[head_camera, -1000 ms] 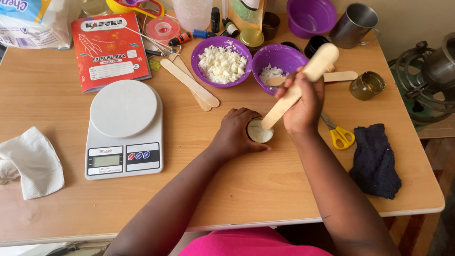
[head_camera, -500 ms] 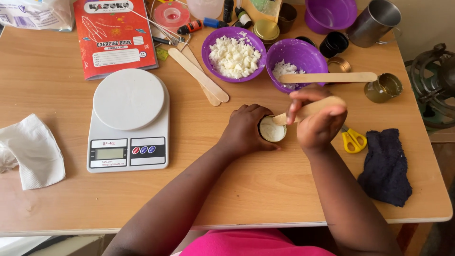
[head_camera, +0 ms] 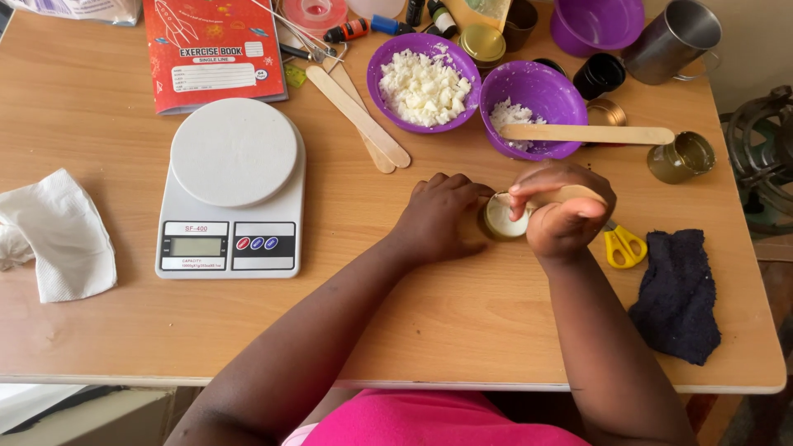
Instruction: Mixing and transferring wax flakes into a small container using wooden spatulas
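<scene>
Between the two hands, on the light wooden worktop [head_camera: 124,124], a small round metal tin of white wax [head_camera: 502,221] is kept. The left hand [head_camera: 438,219] is curled around the tin from nine o'clock and touches its rim. The right hand [head_camera: 566,216], at three o'clock of the tin, is closed on a flat wooden stirring stick [head_camera: 570,195], whose tip is laid over the tin's edge. Just beside that hand, at three o'clock, yellow-handled scissors [head_camera: 624,246] are seen.
</scene>
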